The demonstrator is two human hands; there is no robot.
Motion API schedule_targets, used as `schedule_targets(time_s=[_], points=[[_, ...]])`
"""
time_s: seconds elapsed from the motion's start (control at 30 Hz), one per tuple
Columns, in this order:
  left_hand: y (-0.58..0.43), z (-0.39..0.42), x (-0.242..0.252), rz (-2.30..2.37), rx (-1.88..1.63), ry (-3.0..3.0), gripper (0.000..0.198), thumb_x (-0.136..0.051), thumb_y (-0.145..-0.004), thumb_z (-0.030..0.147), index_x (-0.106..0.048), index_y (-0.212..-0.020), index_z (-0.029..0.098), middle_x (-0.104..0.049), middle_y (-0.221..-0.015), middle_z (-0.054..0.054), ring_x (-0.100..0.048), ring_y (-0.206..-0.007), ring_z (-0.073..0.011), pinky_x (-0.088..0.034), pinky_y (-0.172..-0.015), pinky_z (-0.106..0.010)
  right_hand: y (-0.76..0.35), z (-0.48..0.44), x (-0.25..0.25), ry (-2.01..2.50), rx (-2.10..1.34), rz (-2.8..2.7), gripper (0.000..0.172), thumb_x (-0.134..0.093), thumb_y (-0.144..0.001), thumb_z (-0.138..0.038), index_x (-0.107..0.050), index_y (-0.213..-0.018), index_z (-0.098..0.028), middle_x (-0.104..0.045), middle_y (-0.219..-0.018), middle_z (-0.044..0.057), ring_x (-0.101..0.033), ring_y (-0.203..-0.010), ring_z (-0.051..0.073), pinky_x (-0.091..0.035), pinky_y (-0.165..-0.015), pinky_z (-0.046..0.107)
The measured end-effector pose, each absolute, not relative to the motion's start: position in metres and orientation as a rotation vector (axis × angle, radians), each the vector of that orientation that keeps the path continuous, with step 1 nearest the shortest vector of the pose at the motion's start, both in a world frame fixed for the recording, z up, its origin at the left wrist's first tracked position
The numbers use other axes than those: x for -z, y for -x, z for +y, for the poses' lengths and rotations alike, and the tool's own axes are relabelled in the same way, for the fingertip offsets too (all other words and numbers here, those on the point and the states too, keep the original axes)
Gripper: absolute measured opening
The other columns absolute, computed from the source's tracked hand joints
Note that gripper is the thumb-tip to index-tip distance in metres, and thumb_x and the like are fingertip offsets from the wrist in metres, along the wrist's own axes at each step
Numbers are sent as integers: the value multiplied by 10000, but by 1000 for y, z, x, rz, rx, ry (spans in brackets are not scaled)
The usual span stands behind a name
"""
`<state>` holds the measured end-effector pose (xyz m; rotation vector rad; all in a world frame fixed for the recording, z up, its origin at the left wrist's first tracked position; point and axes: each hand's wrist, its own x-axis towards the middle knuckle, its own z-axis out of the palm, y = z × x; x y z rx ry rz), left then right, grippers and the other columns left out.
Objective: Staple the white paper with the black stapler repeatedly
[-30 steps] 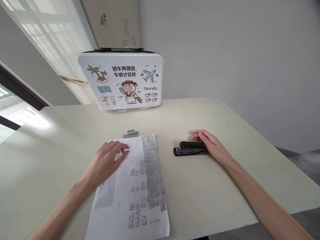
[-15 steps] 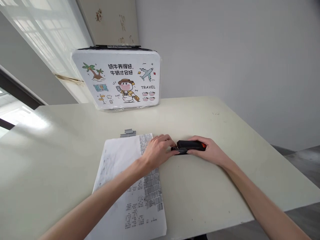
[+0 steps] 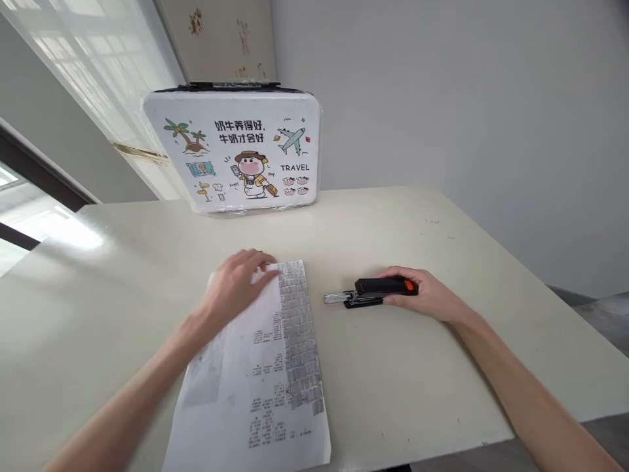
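On the right, my right hand (image 3: 417, 295) is wrapped round the back end of a black stapler (image 3: 381, 288) with an orange-red patch, lying on the table. The stapler's silver staple tray (image 3: 337, 297) sticks out of its front, to the left. My left hand (image 3: 246, 278) is over the top edge of a printed sheet of paper (image 3: 255, 367), slightly blurred, its thumb and fingers apart. The staple strips just beyond the sheet are mostly hidden behind those fingers. Rows of staples (image 3: 299, 328) cover the right side of the paper.
A white case (image 3: 236, 151) in clear plastic wrap, printed with a cartoon cow, stands at the back of the pale table (image 3: 393, 229). Behind the table is a grey wall (image 3: 417, 98). A bright window (image 3: 44, 223) is at the far left.
My left hand has left the stapler's front and moved left to the paper's top edge. The silver tray now juts out of the stapler. My right hand keeps its hold.
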<state>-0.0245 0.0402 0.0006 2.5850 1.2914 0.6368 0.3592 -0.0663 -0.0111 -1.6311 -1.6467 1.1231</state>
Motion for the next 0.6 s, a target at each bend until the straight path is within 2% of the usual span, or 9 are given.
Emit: schedule_targets(time_s=[0.1,0.3,0.5,0.6], points=[[62,62,4,1547,-584,-2561,455,-519,-1008,605,-701,-1169,221,-721,-1074,-94,-665,-981,-282,-510,-852,-407,-360,-66,12,1632,-1140,-1640,423,-823,-779,-538,-735,-1116,-298,-739,-1051,27,-658,-962,266,-536,-841,373],[84,76,5,1478,-544,-2477,483,-523,-964,679,-710,-979,234,-720,-1099,-74,-669,-972,-255,-495,-853,-369,-360,-67,12,1623,-1166,-1686,448,-803,-802,-579,-718,-1141,-300,-729,-1043,27,-652,-945,265,-526,-835,382],[79,47,-27,1416,-648,-2369,467,-536,-971,674,-717,-1026,247,-772,-1011,-47,-675,-831,-217,-511,-779,-321,-361,-66,13,1604,-1174,-1730,448,-793,-820,-582,-707,-1165,-308,-724,-1073,27,-646,-946,260,-517,-817,368],[68,31,-31,1384,-679,-2210,449,-537,-986,640,-735,-1103,254,-784,-965,-47,-711,-872,-225,-534,-768,-313,-361,-66,12,1585,-1184,-1740,429,-785,-837,-574,-706,-1167,-310,-717,-1084,25,-638,-958,252,-507,-843,365]])
